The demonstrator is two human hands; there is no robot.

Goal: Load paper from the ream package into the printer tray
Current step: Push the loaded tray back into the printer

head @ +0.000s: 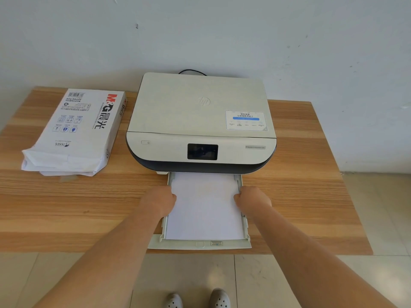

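A white printer stands at the middle back of the wooden table. Its paper tray is pulled out toward me, with a stack of white paper lying flat inside. My left hand presses against the stack's left edge and the tray's left side. My right hand presses against the right edge in the same way. Both hands have curled fingers; whether they grip the paper or the tray guides is unclear. The white ream package, open at its near end, lies on the table at the left.
A black cable runs behind the printer along the pale wall. The tray's front lip reaches the table's near edge. Tiled floor and my two shoes show below.
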